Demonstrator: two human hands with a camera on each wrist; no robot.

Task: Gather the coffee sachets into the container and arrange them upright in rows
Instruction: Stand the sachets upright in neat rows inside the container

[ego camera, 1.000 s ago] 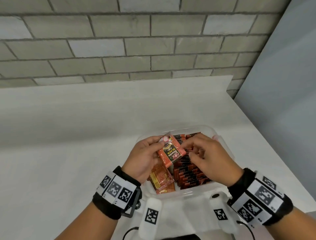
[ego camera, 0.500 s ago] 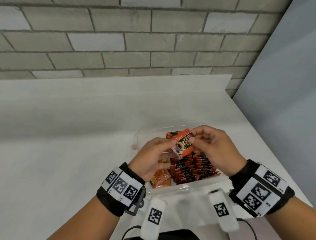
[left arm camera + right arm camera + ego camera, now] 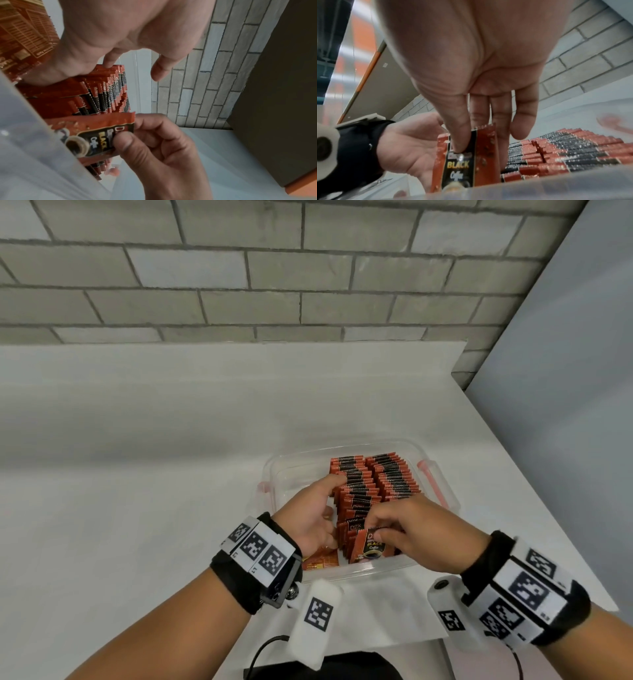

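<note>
A clear plastic container (image 3: 442, 474) holds two rows of upright red-and-black coffee sachets (image 3: 376, 481). My right hand (image 3: 376, 530) pinches one coffee sachet (image 3: 371, 547) between thumb and fingers, upright at the near end of the left row. The right wrist view shows the thumb on the sachet's (image 3: 462, 166) front face. My left hand (image 3: 318, 505) lies against the left side of that row, palm open, fingers touching the sachet tops (image 3: 106, 92). A few loose sachets (image 3: 320, 561) lie flat in the container's near left corner, partly hidden under my left hand.
The container has pink latches (image 3: 433, 484) on its sides and stands near the front right of a white table (image 3: 137, 474). A brick wall (image 3: 274, 285) runs behind it, with a grey panel (image 3: 565, 405) to the right.
Both hands held the sachet above the container. My right hand has since brought it down to the near end of the left row, while my left hand let go and moved beside the row.
</note>
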